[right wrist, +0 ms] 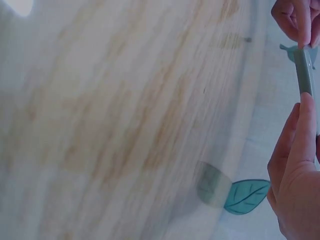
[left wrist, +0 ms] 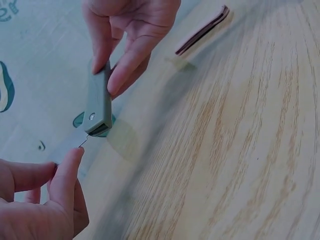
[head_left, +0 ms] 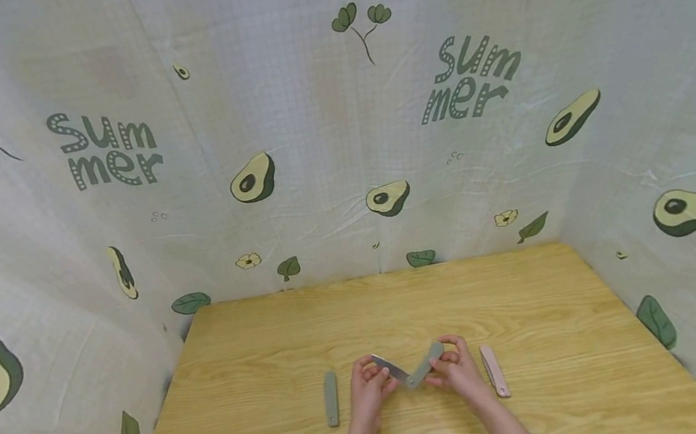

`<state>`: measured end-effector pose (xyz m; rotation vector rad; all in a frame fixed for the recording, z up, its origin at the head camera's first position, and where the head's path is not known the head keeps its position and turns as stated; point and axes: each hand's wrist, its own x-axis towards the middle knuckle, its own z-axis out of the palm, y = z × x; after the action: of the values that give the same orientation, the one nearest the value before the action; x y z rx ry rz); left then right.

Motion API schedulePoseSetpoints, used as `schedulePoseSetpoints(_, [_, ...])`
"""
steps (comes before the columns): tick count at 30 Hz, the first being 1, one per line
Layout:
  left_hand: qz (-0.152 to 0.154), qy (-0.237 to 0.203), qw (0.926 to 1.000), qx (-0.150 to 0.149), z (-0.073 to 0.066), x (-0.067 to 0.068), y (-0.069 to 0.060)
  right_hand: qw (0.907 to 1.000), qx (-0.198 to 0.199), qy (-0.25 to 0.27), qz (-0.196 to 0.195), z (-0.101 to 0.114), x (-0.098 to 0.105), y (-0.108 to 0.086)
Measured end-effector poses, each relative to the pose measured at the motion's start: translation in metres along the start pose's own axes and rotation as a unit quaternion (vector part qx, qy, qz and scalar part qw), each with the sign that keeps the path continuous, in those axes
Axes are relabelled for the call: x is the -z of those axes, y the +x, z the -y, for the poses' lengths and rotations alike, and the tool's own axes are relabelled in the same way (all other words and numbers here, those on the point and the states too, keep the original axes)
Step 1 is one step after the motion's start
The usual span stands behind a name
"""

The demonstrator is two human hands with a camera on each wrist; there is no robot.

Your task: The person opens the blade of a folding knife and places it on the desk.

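At six o'clock: one folding knife (head_left: 411, 382), part-open, left grip (head_left: 369, 391) pinching blade (head_left: 396, 372), right grip (head_left: 458, 372) pinching handle (head_left: 423, 367) (folding or unfolding, seemingly; next calls for steadiness).

You can pass forward over the table (head_left: 377, 311) until the curtain (head_left: 322, 228); a green folded knife (head_left: 331, 399) flanks your left hand (head_left: 368, 390), a pink folded knife (head_left: 493, 370) your right hand (head_left: 457, 370).
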<state>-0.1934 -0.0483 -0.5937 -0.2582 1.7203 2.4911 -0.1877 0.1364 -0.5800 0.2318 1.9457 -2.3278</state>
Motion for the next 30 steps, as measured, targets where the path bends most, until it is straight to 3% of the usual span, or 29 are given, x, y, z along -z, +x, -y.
schedulePoseSetpoints(14, [-0.037, -0.053, 0.9978, -0.017, 0.002, -0.009, -0.004, 0.9972, -0.001, 0.068, -0.033, 0.000, -0.005, -0.002])
schedulePoseSetpoints(30, [-0.076, -0.084, 0.9933, -0.023, 0.003, -0.015, -0.008, 0.9959, 0.008, 0.077, -0.048, -0.003, -0.008, -0.006])
